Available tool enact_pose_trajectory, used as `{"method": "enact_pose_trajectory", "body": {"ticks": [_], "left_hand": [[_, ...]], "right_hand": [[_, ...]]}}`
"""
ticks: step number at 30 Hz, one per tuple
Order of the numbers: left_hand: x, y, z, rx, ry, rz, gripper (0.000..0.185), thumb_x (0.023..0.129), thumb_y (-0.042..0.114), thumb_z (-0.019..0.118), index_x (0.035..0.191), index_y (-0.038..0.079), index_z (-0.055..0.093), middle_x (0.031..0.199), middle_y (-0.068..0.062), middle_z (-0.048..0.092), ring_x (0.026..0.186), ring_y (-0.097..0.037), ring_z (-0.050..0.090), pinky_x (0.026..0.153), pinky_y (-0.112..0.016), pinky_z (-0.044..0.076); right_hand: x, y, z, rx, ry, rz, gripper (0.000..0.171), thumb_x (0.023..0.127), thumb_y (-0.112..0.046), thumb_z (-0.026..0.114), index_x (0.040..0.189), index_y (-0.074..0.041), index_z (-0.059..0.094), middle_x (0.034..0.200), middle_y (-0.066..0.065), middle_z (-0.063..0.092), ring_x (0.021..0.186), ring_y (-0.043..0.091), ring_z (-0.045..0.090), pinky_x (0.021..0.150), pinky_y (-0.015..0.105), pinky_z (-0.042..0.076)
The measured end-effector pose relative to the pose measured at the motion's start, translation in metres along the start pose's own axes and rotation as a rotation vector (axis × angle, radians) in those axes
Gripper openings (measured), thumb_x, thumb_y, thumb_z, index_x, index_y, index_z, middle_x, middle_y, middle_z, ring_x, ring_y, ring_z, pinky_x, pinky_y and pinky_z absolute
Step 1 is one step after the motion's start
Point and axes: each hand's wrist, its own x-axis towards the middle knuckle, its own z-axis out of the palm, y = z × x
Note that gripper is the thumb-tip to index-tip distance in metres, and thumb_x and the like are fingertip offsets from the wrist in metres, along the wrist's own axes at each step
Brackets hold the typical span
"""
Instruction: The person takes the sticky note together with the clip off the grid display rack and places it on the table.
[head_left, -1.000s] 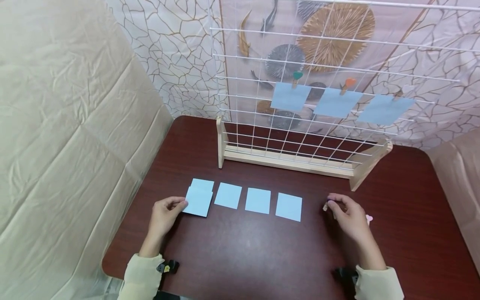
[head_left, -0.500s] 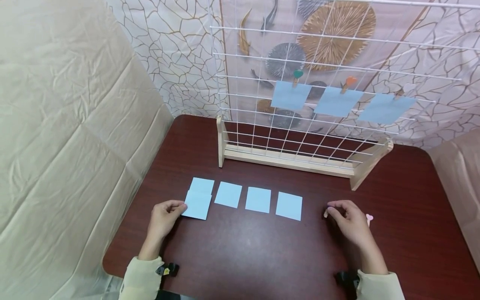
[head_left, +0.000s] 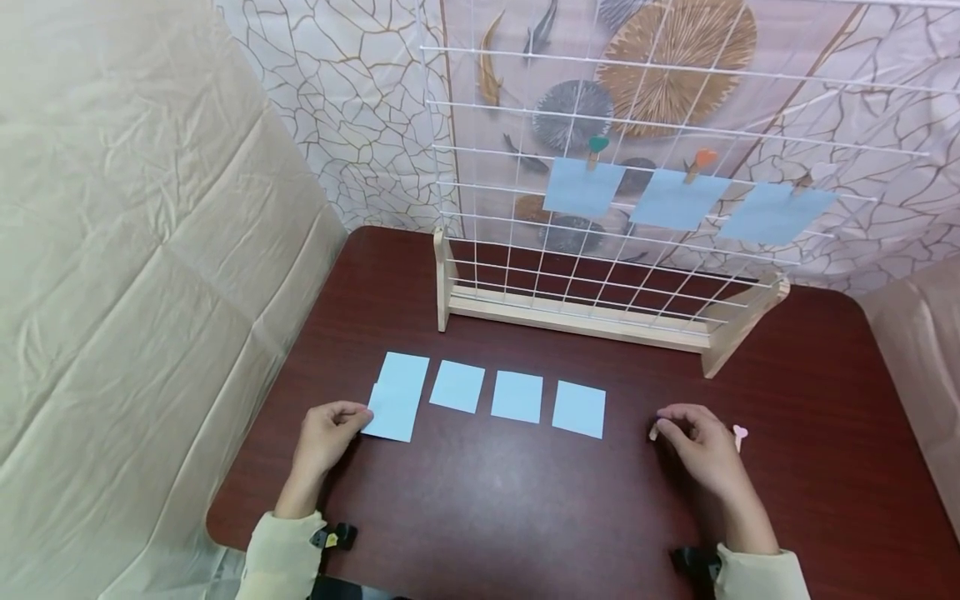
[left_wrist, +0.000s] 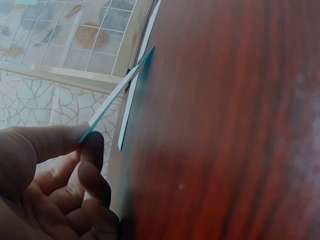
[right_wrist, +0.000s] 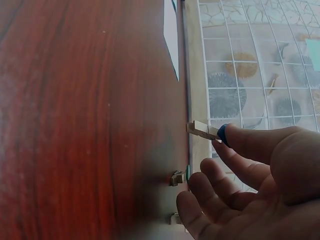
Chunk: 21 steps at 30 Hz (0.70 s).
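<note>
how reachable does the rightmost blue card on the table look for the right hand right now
Probably yes: in the head view, only tabletop shows between the right hand and that blue card. The hand pinches a clothespin, though, so it might need to put that down first.

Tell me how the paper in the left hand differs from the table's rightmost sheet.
The held paper is pinched in the left hand; the rightmost sheet is untouched. The held paper is tilted; the rightmost sheet lies flat. The held paper overlaps another sheet in the head view; the rightmost sheet sits apart. Both are pale blue.
</note>
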Motion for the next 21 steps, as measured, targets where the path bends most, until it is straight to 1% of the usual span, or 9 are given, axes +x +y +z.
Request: {"method": "enact_pose_trajectory", "body": {"ticks": [4, 7, 12, 15, 19, 21], "left_hand": [[-0.0009, 0.0005, -0.0009, 0.044, 0.002, -0.009, 0.02, 0.096, 0.019, 0.079, 0.103, 0.0, 0.081, 0.083, -0.004, 0.075, 0.074, -0.014, 0.063, 0.068, -0.029, 0.05], [-0.0023, 0.0017, -0.0016, 0.059, -0.004, -0.018, 0.02, 0.097, 0.02, 0.078, 0.102, 0.001, 0.081, 0.081, -0.004, 0.074, 0.072, -0.014, 0.062, 0.068, -0.03, 0.05], [-0.003, 0.0028, -0.0023, 0.073, -0.016, -0.024, 0.02, 0.097, 0.021, 0.077, 0.102, 0.001, 0.081, 0.078, -0.004, 0.071, 0.068, -0.015, 0.06, 0.064, -0.031, 0.049], [-0.0028, 0.0027, -0.0029, 0.093, -0.02, -0.017, 0.019, 0.098, 0.02, 0.077, 0.101, 0.002, 0.081, 0.077, -0.004, 0.069, 0.068, -0.016, 0.058, 0.065, -0.031, 0.048], [-0.0027, 0.0022, -0.0047, 0.135, -0.043, -0.01, 0.018, 0.098, 0.021, 0.076, 0.097, 0.003, 0.08, 0.077, -0.003, 0.067, 0.068, -0.017, 0.055, 0.067, -0.032, 0.045], [-0.0026, 0.0015, -0.0057, 0.156, -0.059, -0.011, 0.018, 0.099, 0.022, 0.075, 0.095, 0.004, 0.08, 0.074, -0.002, 0.065, 0.067, -0.017, 0.054, 0.067, -0.032, 0.045]], "right_hand": [[-0.002, 0.0037, 0.0008, 0.024, 0.012, -0.016, 0.01, 0.096, 0.0, 0.074, 0.105, 0.003, 0.077, 0.111, 0.023, 0.07, 0.09, -0.006, 0.051, 0.071, 0.011, 0.041], [-0.0037, 0.0053, 0.0007, 0.035, 0.02, -0.023, 0.01, 0.095, 0.002, 0.075, 0.104, 0.004, 0.077, 0.109, 0.024, 0.071, 0.091, -0.009, 0.053, 0.072, 0.009, 0.041], [-0.0061, 0.0046, -0.0022, 0.009, -0.002, -0.004, 0.011, 0.096, -0.002, 0.075, 0.105, 0.003, 0.078, 0.11, 0.023, 0.071, 0.094, -0.01, 0.053, 0.076, 0.008, 0.041], [-0.0073, 0.0048, -0.0038, -0.011, -0.021, 0.011, 0.012, 0.098, -0.005, 0.074, 0.107, 0.002, 0.078, 0.112, 0.022, 0.071, 0.096, -0.01, 0.052, 0.077, 0.009, 0.04], [-0.0087, 0.0052, -0.0047, -0.01, -0.046, 0.024, 0.014, 0.099, -0.007, 0.074, 0.109, 0.001, 0.078, 0.11, 0.02, 0.071, 0.086, -0.003, 0.054, 0.069, 0.015, 0.043], [-0.0095, 0.0053, -0.0049, 0.001, -0.058, 0.026, 0.014, 0.099, -0.007, 0.073, 0.11, 0.001, 0.078, 0.105, 0.017, 0.071, 0.079, 0.0, 0.054, 0.065, 0.018, 0.044]]}}
